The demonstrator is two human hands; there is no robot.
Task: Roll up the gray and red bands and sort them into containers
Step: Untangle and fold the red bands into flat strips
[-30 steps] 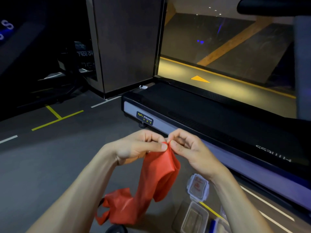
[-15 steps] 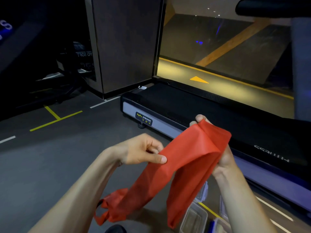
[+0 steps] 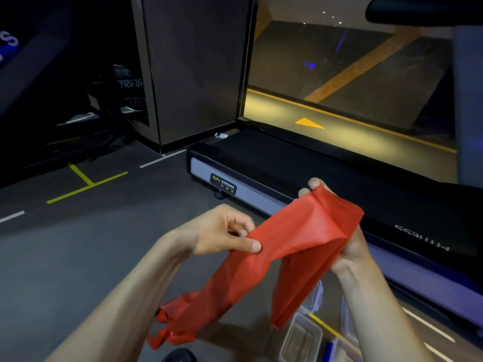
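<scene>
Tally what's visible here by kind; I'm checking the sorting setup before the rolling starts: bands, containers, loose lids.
Red stretchy flat bands: 1, the red band, held by the left hand and right hand.
Gray bands: 0 in view.
Clear plastic rectangular containers: 2, one open and one cut off at the bottom edge.
Clear snap lids: 2 partly visible.
Total: 5.

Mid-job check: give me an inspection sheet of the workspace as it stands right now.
Surface: dark gym floor with yellow and white line markings.
Job's things: red band unrolled, draped between both hands, tail hanging low at left; clear container open on the floor; no gray band seen.
Clutter: clear lid partly hidden behind the band.
Hands: left hand pinches the band; right hand grips its bunched upper end.
Cables: nothing seen.
Surroundings: treadmill ahead; dark pillar beyond.
</scene>
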